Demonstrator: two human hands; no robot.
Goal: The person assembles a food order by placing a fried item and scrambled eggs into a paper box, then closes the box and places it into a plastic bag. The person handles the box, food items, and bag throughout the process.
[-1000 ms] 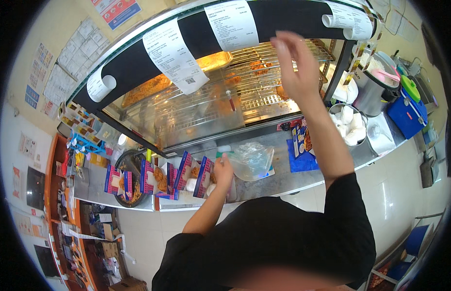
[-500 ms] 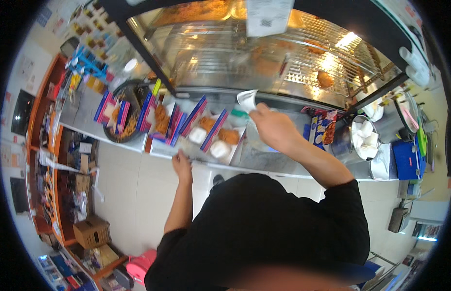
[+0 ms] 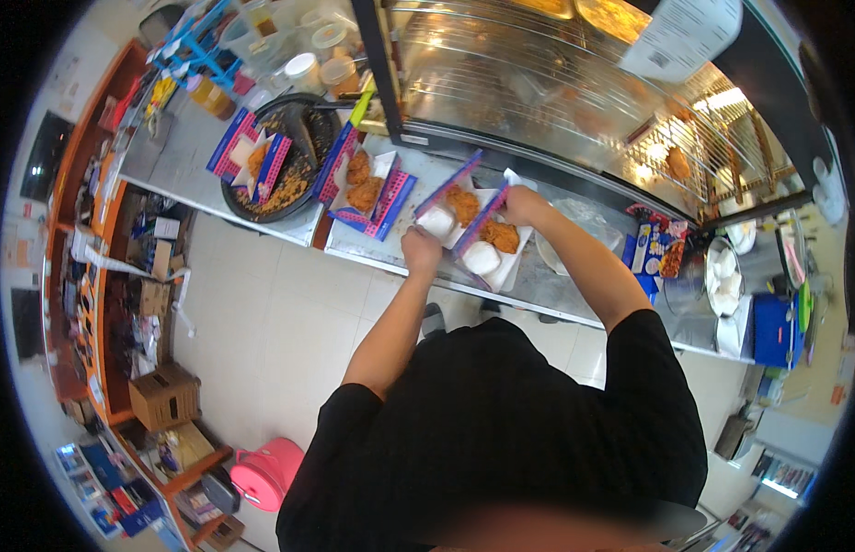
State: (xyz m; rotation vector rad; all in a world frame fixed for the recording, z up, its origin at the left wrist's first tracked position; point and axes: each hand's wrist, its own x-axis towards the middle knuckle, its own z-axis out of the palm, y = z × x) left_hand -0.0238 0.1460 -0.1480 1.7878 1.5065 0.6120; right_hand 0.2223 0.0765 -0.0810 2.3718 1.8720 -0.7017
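Observation:
My left hand grips the near edge of an open blue-and-pink food box that holds fried chicken and a white rice ball. My right hand rests on the far edge of the neighbouring open box, which has the same contents. Both boxes lie on the steel counter in front of a glass warming cabinet. Two more open boxes with fried chicken, one and another, sit further left.
A round black tray of fried crumbs lies under the left boxes. A metal bowl with white rice balls and a blue container stand at the right. On the floor are a pink stool and a cardboard box.
My right hand came down from the top of the cabinet to the boxes on the counter. My left hand moved onto the nearer box. The view tilted downwards.

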